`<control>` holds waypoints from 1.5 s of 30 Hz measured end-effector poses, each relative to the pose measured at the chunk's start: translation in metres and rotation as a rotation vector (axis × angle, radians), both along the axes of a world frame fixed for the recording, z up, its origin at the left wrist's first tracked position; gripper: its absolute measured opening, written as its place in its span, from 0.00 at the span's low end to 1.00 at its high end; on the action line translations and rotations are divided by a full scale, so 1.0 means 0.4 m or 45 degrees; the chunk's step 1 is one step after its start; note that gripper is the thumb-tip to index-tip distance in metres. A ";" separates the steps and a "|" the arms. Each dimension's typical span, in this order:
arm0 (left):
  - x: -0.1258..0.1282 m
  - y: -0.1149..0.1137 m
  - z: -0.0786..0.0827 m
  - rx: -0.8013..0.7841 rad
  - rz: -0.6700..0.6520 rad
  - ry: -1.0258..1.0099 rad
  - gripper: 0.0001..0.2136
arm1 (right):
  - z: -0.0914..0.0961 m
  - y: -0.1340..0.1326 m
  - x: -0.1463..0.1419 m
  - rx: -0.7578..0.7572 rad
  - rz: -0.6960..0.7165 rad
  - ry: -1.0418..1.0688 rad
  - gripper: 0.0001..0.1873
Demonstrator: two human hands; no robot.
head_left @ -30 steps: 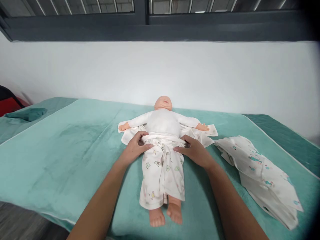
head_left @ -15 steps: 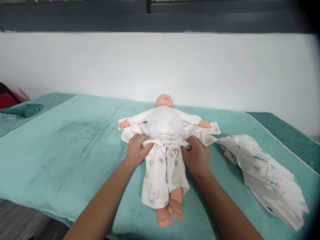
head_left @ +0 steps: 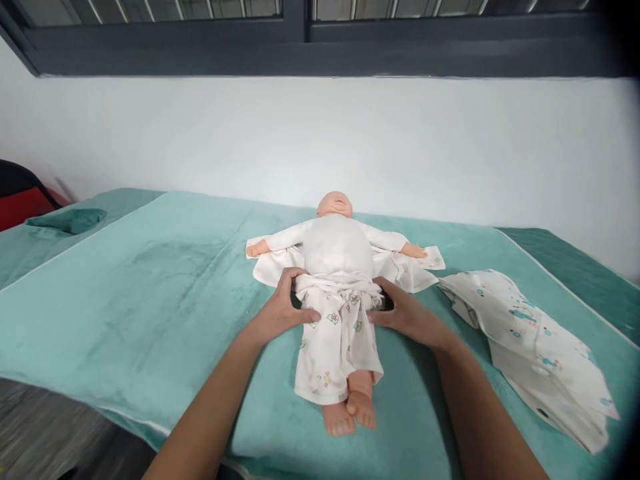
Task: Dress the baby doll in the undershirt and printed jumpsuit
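Observation:
A baby doll (head_left: 336, 241) lies on its back on a teal blanket (head_left: 150, 287), head toward the wall, arms spread. It wears a white top and printed white trousers (head_left: 337, 347), with bare feet sticking out toward me. An open printed garment (head_left: 273, 267) is spread under its torso. My left hand (head_left: 283, 310) grips the trousers' waistband at the doll's left hip side of the picture. On the other hip my right hand (head_left: 403, 310) grips the waistband, fingers curled into the cloth.
A crumpled printed white cloth (head_left: 530, 347) lies on the blanket to the right. A dark green folded cloth (head_left: 67, 220) sits far left, beside something red (head_left: 23, 203). A white wall and a dark window frame stand behind. The bed's front edge runs along the lower left.
Both hands stayed on the waistband at the doll's hips. The trousers have ridden up the legs, so more of the ankles shows. The view has shifted a little.

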State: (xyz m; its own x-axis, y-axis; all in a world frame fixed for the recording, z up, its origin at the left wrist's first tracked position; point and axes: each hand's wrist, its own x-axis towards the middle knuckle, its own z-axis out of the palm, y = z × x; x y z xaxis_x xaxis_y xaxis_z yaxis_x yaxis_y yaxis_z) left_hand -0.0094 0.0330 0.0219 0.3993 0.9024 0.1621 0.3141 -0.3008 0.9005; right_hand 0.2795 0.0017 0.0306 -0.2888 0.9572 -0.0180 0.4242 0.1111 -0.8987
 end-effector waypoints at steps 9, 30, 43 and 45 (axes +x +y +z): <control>0.013 0.006 -0.019 0.523 0.022 0.217 0.13 | -0.029 -0.028 -0.059 0.333 -0.286 -0.409 0.20; -0.005 -0.018 0.021 -0.054 -0.011 0.111 0.19 | 0.005 -0.069 -0.045 0.070 -0.101 -0.063 0.22; 0.012 -0.104 -0.034 0.470 0.242 0.157 0.11 | -0.064 -0.132 -0.125 0.655 -0.488 -0.386 0.12; 0.013 -0.107 -0.039 0.472 0.296 0.160 0.11 | -0.079 -0.144 -0.133 0.629 -0.651 -0.387 0.11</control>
